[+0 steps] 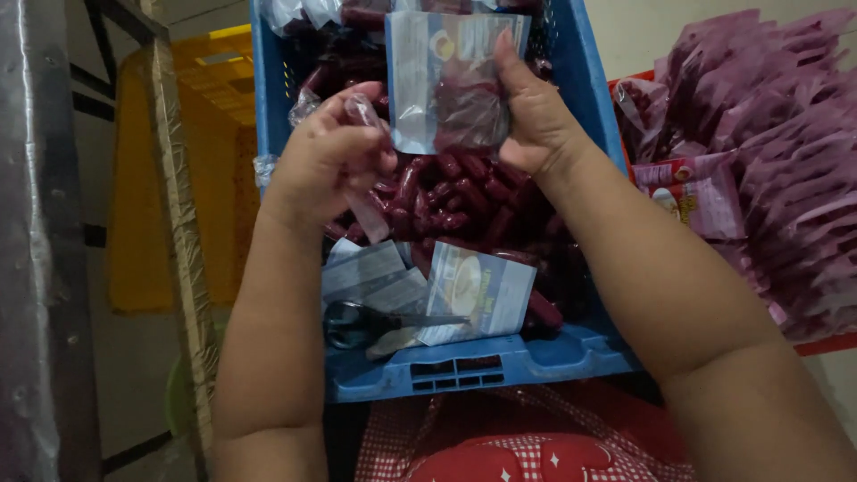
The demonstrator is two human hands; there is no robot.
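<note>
Over the blue crate (571, 353), our right hand (536, 116) pinches a clear pouch (446, 80) by its right edge, thumb in front and fingers behind. The pouch hangs above the heap of dark red sausages (464, 192) and already sags with a few of them at the bottom. Our left hand (335, 152) is curled nearly closed around one wrapped sausage (364, 112), its tip close to the pouch's left edge.

We judge the pouch light, limp and slick; it should be held at the top corners, where the film is flat and empty. The sausage looks firm yet slightly yielding, its wrapper smooth and likely to slip, so a grip around the middle suits it.

Scissors (357, 323) lie on spare pouches (446, 290) at the near end. A stack of purple packs (786, 134) sits to the right.

The pouch mouth cannot be made out. The crate's far end is cut off, and the sausages' depth is hidden.
</note>
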